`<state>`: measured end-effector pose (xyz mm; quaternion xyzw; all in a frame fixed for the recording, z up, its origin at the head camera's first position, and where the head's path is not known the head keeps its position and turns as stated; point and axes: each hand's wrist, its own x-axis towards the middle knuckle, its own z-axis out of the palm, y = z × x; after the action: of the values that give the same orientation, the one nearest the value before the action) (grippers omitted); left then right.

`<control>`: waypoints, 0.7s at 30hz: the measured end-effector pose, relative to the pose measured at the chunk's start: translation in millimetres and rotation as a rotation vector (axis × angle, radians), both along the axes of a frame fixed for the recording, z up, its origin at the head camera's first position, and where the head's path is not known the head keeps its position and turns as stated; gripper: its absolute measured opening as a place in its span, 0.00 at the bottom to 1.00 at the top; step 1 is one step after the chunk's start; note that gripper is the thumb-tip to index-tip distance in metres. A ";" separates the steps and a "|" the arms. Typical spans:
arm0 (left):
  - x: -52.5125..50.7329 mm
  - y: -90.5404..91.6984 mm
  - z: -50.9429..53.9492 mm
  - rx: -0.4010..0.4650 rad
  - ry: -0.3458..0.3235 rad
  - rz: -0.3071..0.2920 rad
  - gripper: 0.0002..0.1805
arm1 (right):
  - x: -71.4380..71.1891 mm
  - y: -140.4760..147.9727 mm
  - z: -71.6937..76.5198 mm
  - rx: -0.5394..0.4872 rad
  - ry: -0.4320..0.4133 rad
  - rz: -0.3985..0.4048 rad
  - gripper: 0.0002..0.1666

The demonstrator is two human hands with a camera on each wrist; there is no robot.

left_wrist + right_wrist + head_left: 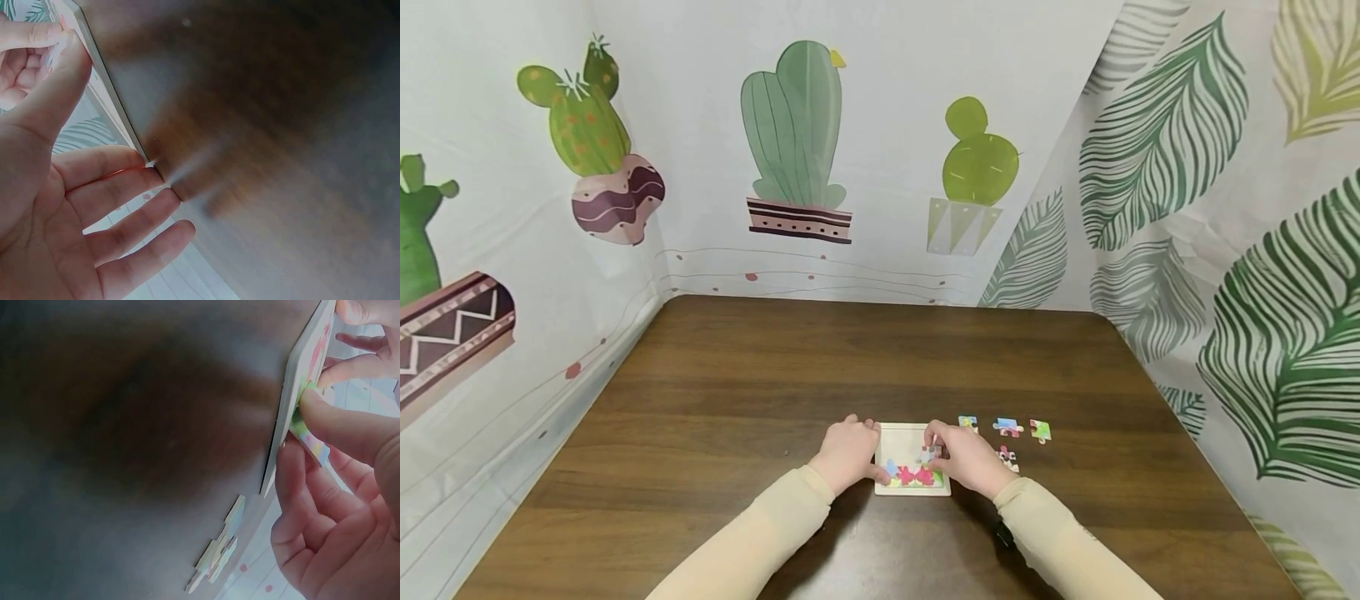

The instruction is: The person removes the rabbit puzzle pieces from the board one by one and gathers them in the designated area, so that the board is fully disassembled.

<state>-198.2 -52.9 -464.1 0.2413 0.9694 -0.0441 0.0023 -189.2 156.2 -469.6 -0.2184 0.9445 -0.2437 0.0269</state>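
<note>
Left hand (847, 454): touched the tray (913, 492)'s left edge, fingers extended.
Tray: lay flat, placed pieces (917, 476) along its near side; slack bracing could have let it slide.
Right hand (973, 460): pinched a tilted puzzle piece (929, 454) over the tray; pressed askew (my worry, watching remotely), it could have dislodged placed ones.
Loose pieces (1008, 427): I saw four, rightward.

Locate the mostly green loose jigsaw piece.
In the head view, the mostly green jigsaw piece lies on the table, just right of the blue-and-pink jigsaw piece and farther right of the puzzle tray.
</note>
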 end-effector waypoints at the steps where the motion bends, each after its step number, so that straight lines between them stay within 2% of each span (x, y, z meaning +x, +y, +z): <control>1: 0.1 0.0 -0.1 0.000 0.001 -0.001 0.48 | 0.4 0.0 0.3 -0.006 -0.008 0.000 0.16; 16: 1.6 -0.4 -1.3 0.001 0.001 -0.010 0.48 | 0.6 4.8 -2.3 -0.061 -0.028 -0.002 0.13; 21: 1.3 -0.1 -0.3 -0.003 0.002 -0.010 0.48 | -0.9 7.7 -4.0 -0.091 -0.028 -0.017 0.08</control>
<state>-196.9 -53.0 -464.4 0.2462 0.9681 -0.0458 0.0015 -190.1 163.9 -473.7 -0.2081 0.9339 -0.2895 0.0280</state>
